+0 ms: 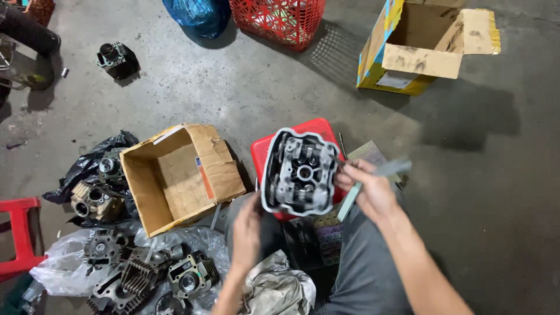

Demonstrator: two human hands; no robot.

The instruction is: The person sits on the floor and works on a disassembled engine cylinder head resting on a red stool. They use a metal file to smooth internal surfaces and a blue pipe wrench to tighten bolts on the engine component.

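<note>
We hold the cylinder head (300, 173) with our left hand (248, 224) and right hand (367, 189), above a red stool (265, 149), beside an open cardboard box (178, 175).

Stained grey concrete floor (262, 93), lit perhaps from above, hard shadows.

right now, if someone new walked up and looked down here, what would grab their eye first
The grey engine cylinder head, held up at centre between the left hand and the right hand, over a red stool. Next, the open cardboard box on the floor to its left, with more engine parts heaped on plastic sheeting at lower left. A red basket stands at the top.
</note>
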